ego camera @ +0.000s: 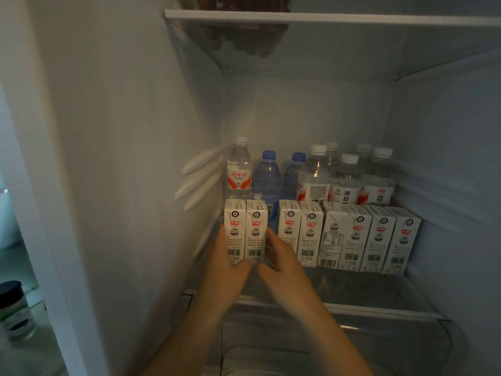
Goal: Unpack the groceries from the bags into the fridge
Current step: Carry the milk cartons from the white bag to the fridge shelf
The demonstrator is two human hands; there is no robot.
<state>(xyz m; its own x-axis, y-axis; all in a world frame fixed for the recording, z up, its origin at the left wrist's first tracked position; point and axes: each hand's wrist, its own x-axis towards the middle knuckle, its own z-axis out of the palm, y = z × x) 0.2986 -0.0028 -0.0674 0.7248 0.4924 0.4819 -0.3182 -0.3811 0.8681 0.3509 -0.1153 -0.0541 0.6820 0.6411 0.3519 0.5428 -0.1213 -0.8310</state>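
Fridge shelf [379, 299], milk cartons [244, 232] between both hands

**Home kitchen, inside of an open fridge**

Camera is looking straight into a household fridge [141, 131]: white moulded walls w/ shelf rails, a glass shelf [339, 19] overhead, a clear drawer [352, 346] sitting below. Water bottles [314, 175] & small milk cartons [352, 237] are lining the lower shelf, domestic amts. At far left, a dark-lidded jar [13, 308] is standing outside the fridge.

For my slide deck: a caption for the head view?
Both hands set two milk cartons beside six others on the fridge shelf.
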